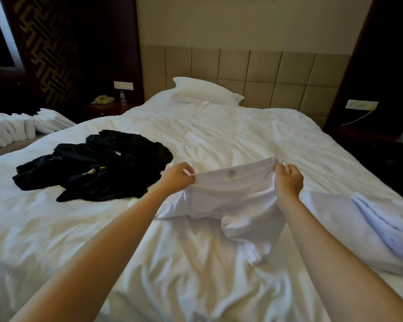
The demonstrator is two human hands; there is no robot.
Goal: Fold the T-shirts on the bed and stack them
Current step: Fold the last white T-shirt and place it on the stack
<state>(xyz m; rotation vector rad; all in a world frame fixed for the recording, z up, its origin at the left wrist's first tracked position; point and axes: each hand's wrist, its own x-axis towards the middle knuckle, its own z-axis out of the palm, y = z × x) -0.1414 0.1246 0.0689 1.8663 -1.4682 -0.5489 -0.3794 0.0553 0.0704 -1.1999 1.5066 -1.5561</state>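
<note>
A white T-shirt (230, 194) hangs stretched between both hands over the middle of the bed (196, 263), its lower part crumpled on the sheet. My left hand (178, 176) pinches its upper edge on the left. At the right end of that edge my right hand (289, 180) grips the cloth. A small grey mark shows near the top edge. A heap of dark T-shirts (96, 166) lies unfolded on the left of the bed. More white cloth (368, 228) lies bunched at the right edge.
A white pillow (203, 91) rests by the padded headboard (265, 70). A nightstand with a phone (102, 99) and a bottle (123, 97) stands at the back left. Folded white linen (16, 129) is stacked at the far left.
</note>
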